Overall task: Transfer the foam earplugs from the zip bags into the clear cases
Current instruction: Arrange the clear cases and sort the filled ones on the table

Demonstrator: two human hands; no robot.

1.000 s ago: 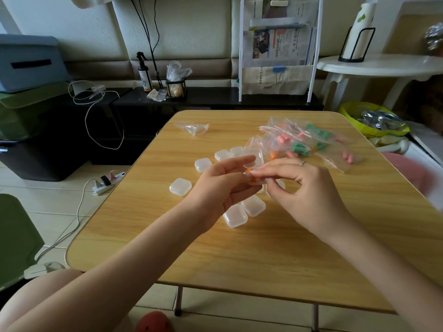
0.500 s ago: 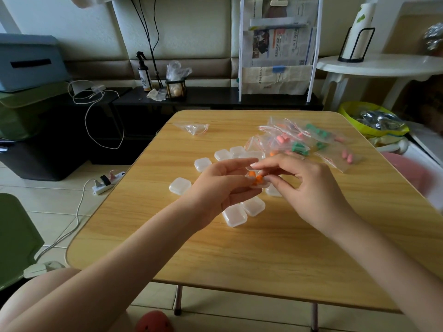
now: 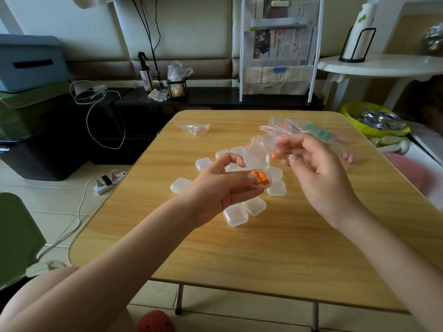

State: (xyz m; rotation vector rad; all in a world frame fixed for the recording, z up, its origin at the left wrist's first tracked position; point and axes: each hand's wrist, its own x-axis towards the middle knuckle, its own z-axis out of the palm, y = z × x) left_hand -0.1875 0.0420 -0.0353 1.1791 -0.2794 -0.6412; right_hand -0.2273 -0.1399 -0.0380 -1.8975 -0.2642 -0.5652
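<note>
Earplugs [image 3: 259, 178], two orange ones, lay side by side in an open case [image 3: 260, 172] near the centre of the frame, its lid tipped up behind them. The left hand [image 3: 225, 185] pinched the case by its edge, clear of the worktop [image 3: 263, 259], probably so the lid could be snapped down. The right hand [image 3: 318, 173], just right of it, hung blurred with fingers loosely spread, grasping nothing that could be made out. Closed cases [image 3: 236, 214] clustered below and behind. Bags [image 3: 311, 134] with more plugs lay heaped at upper right; one flat bag [image 3: 194, 127] sat apart at upper centre.
</note>
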